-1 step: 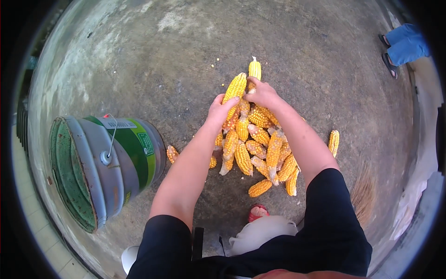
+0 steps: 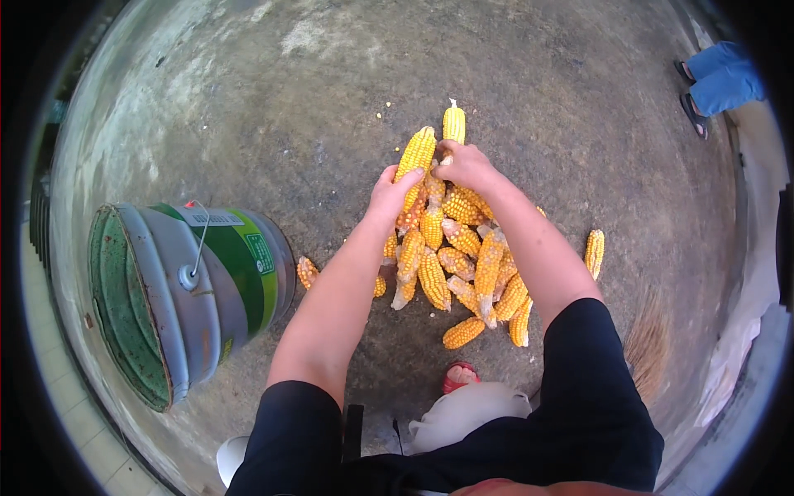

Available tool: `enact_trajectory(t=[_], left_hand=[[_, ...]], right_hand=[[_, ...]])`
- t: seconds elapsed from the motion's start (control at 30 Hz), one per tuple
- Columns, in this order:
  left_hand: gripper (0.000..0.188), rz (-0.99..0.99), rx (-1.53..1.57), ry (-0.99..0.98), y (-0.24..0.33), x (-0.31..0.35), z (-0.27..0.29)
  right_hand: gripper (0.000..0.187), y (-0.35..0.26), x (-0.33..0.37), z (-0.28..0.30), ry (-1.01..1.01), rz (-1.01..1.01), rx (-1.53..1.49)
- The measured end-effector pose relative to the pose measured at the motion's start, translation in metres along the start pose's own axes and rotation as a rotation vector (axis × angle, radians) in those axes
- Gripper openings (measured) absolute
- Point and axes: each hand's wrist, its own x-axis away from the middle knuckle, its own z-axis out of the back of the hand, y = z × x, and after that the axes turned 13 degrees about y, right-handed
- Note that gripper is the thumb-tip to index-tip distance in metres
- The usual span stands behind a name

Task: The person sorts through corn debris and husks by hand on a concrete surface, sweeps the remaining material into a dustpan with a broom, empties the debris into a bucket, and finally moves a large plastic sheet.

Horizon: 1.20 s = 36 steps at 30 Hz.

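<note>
1. One plump yellow ear of corn (image 2: pixel 417 151) sits in my left hand (image 2: pixel 395 192), my fingers closed around its lower part and my thumb across its near side; its tip slants up and away from me.
2. My right hand (image 2: pixel 465 167) is just beside it, fingers bent in narrow at the lower end of a second ear (image 2: pixel 454 121). I can't tell whether they grip that end or only touch it.
3. Both ears are at the far edge of the corn pile (image 2: pixel 432 281), which spreads on the concrete floor (image 2: pixel 248 124) between my forearms. Some cobs in it show pale, bare ends.
4. A single cob (image 2: pixel 594 253) lies apart, to the right of my right forearm.
5. A grey metal bucket (image 2: pixel 186 298) with a green band is on my left.
6. Broom bristles (image 2: pixel 648 343) show on my right, and farther off, another person's blue trouser legs (image 2: pixel 724 74).
</note>
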Motion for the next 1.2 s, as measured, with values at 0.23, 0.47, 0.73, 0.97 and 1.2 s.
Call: enact_trajectory(t=[0.23, 0.47, 0.73, 0.97, 1.2], left_hand=[[0.043, 0.229, 0.379, -0.131, 0.009, 0.032, 0.005], [0.050, -0.272, 0.342, 0.020, 0.097, 0.145, 0.056], [0.054, -0.962, 0.236, 0.542, 0.232, 0.308, 0.230], [0.044, -0.526, -0.286, 0.811, 0.180, 0.342, 0.344], [0.026, -1.022, -1.364, 0.259, 0.137, 0.314, 0.179]], right_hand=[[0.045, -0.007, 0.043, 0.006, -0.260, -0.039, -0.436], [0.033, -0.110, 0.125, 0.062, 0.314, 0.375, -0.696], [0.031, -0.365, 0.180, 0.107, 0.530, 1.047, -1.389], [0.041, -0.357, 0.197, 0.072, -0.118, 1.220, -0.929], [0.055, -0.054, 0.089, 0.062, -0.129, 0.208, 0.134]])
